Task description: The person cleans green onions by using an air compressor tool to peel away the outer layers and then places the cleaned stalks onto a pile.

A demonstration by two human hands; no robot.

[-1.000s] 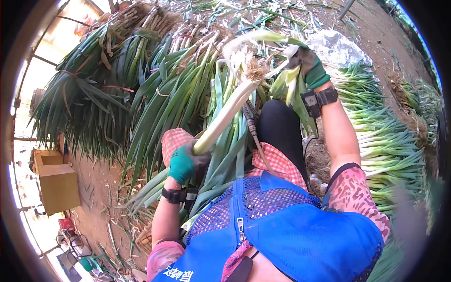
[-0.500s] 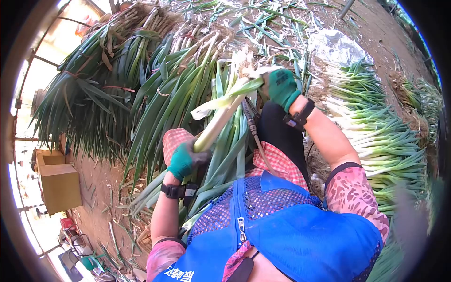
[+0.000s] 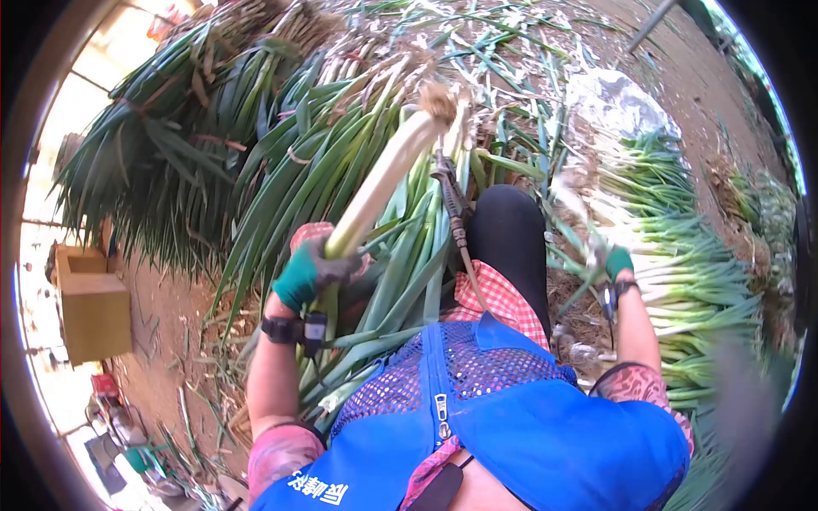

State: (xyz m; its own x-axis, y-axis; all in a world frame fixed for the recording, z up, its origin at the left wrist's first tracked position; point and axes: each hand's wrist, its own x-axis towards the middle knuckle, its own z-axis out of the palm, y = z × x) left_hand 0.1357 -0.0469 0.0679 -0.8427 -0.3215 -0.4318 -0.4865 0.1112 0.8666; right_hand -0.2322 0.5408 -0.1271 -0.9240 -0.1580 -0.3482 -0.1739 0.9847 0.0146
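My left hand [image 3: 319, 271], in a green and grey glove, is closed round a thick leek [image 3: 388, 179]. Its pale shaft slants up and away, with the brown roots at the far end. My right hand [image 3: 607, 260], gloved the same way, is low at the right beside the row of cleaned leeks [image 3: 673, 264]. Blurred by motion, it appears closed on a peeled leaf [image 3: 573, 200], whose pale and green parts trail on either side of the fingers. A thin hose with a nozzle [image 3: 450, 183] stands between the leek and my knee.
Unpeeled leeks [image 3: 162, 145] lie in large bundles at the left and ahead. Peeled scraps [image 3: 511, 68] cover the ground at the far side. A silvery sheet [image 3: 622, 102] lies beyond the cleaned row. A wooden box [image 3: 94, 315] stands at the left, and a pole [image 3: 652, 24] at the upper right.
My right hand has moved away from the leek, right and down, with the stripped leaf. The leek in my left hand is now barer and has shifted slightly left.
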